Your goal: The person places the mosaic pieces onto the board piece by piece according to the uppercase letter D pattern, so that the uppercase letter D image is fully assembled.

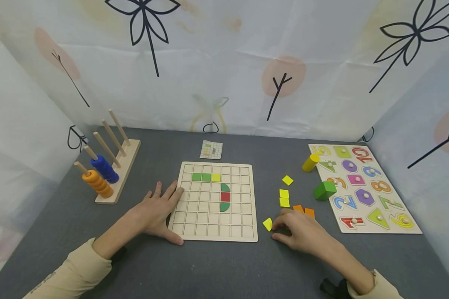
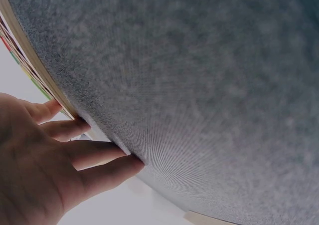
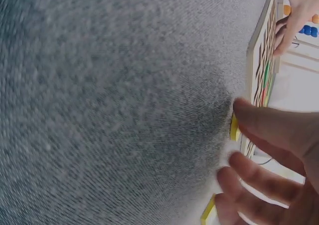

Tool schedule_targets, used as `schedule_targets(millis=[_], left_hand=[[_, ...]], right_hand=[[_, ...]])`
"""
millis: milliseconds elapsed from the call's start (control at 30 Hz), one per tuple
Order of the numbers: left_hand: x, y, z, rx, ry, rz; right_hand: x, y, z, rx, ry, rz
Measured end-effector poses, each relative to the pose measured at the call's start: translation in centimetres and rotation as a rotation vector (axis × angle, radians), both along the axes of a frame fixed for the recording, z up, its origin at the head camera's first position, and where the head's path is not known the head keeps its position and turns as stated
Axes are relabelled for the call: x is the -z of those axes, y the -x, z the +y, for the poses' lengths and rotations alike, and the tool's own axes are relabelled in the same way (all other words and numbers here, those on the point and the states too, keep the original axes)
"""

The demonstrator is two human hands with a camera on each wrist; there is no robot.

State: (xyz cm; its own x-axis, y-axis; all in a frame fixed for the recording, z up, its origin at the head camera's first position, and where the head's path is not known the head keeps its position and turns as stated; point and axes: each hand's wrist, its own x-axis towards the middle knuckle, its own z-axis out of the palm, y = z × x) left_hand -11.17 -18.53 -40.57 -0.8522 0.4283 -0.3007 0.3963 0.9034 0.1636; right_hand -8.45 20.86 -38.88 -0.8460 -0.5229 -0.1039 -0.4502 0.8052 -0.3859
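Observation:
A wooden grid board lies flat at the middle of the table. On it are two green squares, a yellow square, a red square and two green rounded pieces. My left hand, fingers spread, touches the board's left edge. Right of the board, a yellow rounded piece lies beside the fingertips of my right hand. In the right wrist view the thumb overlaps that piece, apart from the other fingers. Orange pieces are partly hidden behind the right hand.
Yellow squares lie right of the board. A number puzzle stands farther right, with a green block and a yellow cylinder at its edge. A peg stand with rings is at left, a pattern card behind the board.

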Motion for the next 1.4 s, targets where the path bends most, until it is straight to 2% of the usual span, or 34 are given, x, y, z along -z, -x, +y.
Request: schedule_targets(millis=[233, 333, 600, 967, 1200, 1400], left_hand=[[0.0, 0.1, 0.0, 0.004, -0.001, 0.005], [0.0, 0.1, 0.0, 0.005, -0.004, 0.005], [0.0, 0.1, 0.0, 0.004, -0.006, 0.002], [0.0, 0.1, 0.0, 0.009, -0.006, 0.001], [-0.1, 0.1, 0.1, 0.006, 0.002, 0.005], [-0.1, 0.1, 0.0, 0.000, 0.000, -0.003]], right_hand=[[0.2, 0.6, -0.3, -0.103, 0.003, 0.084], [0.3, 0.7, -0.5, -0.121, -0.005, 0.103], [0.3, 0.4, -1.5, -0.015, -0.045, 0.089], [0.6, 0.0, -2.2, 0.033, -0.026, 0.112], [0.1, 0.1, -2.8, 0.080, -0.032, 0.103], [-0.3, 0.3, -3.7, 0.072, -0.013, 0.140]])
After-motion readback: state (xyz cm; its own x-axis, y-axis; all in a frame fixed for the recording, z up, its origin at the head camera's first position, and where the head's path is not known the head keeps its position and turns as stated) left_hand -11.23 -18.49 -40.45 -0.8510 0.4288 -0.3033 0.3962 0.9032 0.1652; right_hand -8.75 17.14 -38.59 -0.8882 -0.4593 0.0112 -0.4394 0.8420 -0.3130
